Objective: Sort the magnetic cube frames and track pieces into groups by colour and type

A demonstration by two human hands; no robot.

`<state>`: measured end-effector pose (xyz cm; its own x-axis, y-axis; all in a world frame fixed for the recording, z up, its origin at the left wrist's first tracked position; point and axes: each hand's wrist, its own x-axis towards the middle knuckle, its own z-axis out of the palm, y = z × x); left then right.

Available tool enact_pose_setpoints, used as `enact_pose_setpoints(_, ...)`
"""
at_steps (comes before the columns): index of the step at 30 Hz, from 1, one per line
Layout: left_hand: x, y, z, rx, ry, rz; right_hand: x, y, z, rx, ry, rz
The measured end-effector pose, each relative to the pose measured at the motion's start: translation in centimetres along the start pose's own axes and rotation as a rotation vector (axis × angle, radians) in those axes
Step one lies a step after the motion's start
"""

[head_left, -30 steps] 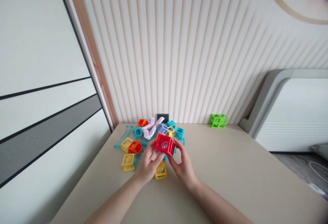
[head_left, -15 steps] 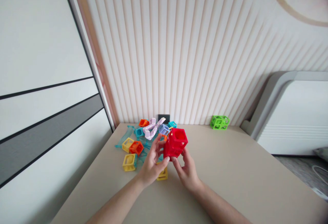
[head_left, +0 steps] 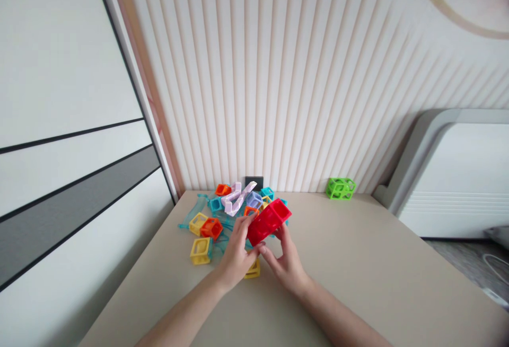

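A tilted piece made of red hollow cube blocks (head_left: 269, 222) is held above the table between both hands. My left hand (head_left: 237, 254) grips its lower left end, fingers behind and thumb in front. My right hand (head_left: 287, 262) holds it from the right and below, fingers curled behind it. Both thumbs meet near its bottom edge. A yellow cube block (head_left: 252, 269) lies partly hidden behind my left hand. Just beyond the red piece are an orange cube block (head_left: 251, 211) and a pale blue one (head_left: 253, 199).
Left of my hands lie yellow (head_left: 201, 251) and orange (head_left: 211, 228) cube blocks on a teal mesh bag (head_left: 194, 212). Pale lilac connected pieces (head_left: 237, 198) rest behind them. A black block (head_left: 254, 183) and green cube blocks (head_left: 341, 188) stand by the ribbed wall (head_left: 254, 71).
The red blocks have been turned in my hands, from nearly upright to slanting up to the right. More teal and yellow blocks behind them now show. Both hands stay in nearly the same place.
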<state>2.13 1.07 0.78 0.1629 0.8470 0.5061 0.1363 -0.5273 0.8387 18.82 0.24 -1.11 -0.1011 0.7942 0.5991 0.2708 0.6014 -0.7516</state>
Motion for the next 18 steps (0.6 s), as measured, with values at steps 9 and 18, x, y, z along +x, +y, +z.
enact_pose_setpoints(9,-0.9,-0.4,0.0,0.24,-0.193,0.26,0.4,0.9,-1.0,-0.023,0.165,0.072)
enact_pose_setpoints(18,-0.7,0.3,-0.2,0.337,-0.229,0.293,3.6,4.1,-5.1,-0.329,0.432,0.071)
